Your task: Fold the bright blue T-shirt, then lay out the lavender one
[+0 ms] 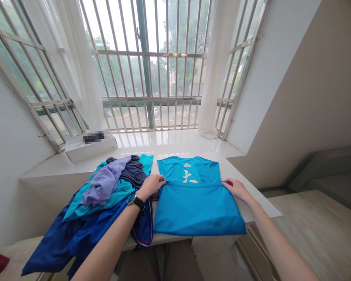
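Note:
A bright blue shirt (197,208) lies flat on the white sill, its lower part folded up over the chest. White lettering shows on the shirt's upper part, partly covered by the folded edge. My left hand (152,185), with a dark watch on the wrist, pinches the left end of that edge. At the right end, my right hand (236,188) grips the same edge between thumb and fingers. Left of the shirt is a heap of clothes: a lavender garment (105,183) on top, with turquoise, dark grey and navy pieces around and beneath it.
The white window sill (175,142) runs back to a barred window. A shallow white box (90,148) stands at the back left, a blurred dark item on it. Navy clothing (55,238) hangs over the front edge. A wooden surface (318,222) is at lower right.

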Demonstrator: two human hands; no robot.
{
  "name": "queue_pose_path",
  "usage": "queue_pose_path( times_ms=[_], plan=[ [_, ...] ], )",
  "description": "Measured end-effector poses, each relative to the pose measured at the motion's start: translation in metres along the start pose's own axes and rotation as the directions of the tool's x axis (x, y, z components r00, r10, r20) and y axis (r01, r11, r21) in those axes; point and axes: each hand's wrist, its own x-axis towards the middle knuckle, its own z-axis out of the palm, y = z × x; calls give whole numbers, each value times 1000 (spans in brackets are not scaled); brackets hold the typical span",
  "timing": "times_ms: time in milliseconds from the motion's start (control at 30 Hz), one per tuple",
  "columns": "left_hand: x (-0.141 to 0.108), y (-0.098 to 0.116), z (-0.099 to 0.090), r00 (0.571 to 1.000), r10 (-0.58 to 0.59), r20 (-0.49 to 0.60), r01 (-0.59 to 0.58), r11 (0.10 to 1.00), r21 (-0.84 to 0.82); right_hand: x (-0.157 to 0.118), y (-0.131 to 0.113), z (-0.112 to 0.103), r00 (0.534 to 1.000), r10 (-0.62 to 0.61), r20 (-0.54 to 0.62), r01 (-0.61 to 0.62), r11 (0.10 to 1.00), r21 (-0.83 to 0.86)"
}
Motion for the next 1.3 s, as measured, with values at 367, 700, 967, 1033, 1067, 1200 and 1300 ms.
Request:
queue_pose_path(
  times_ms=[367,700,967,1033,1067,1200,1300],
  plan=[
    [-28,53,14,985,144,-99,-122,972,200,-31,-55,24,946,-276,-169,218,930,-296],
    [-1,72,65,983,147,112,-157,984,83,-8,-52,53,980,-114,164,174,889,-423],
    [23,55,30,974,157,164,-148,987,-65,18,-32,46,977,-166,135,205,908,-366],
    [15,39,12,978,134,158,-133,991,-14,18,-28,45,976,-171,134,209,908,-364],
    [9,31,2,977,126,170,-130,991,14,18,-26,45,976,-171,133,208,908,-364],
    [-19,12,-25,962,132,238,-145,989,39,18,-24,46,979,-159,128,197,904,-380],
    [-38,15,-35,920,167,354,-163,986,-40,18,-24,47,979,-157,132,198,898,-392]
  ],
)
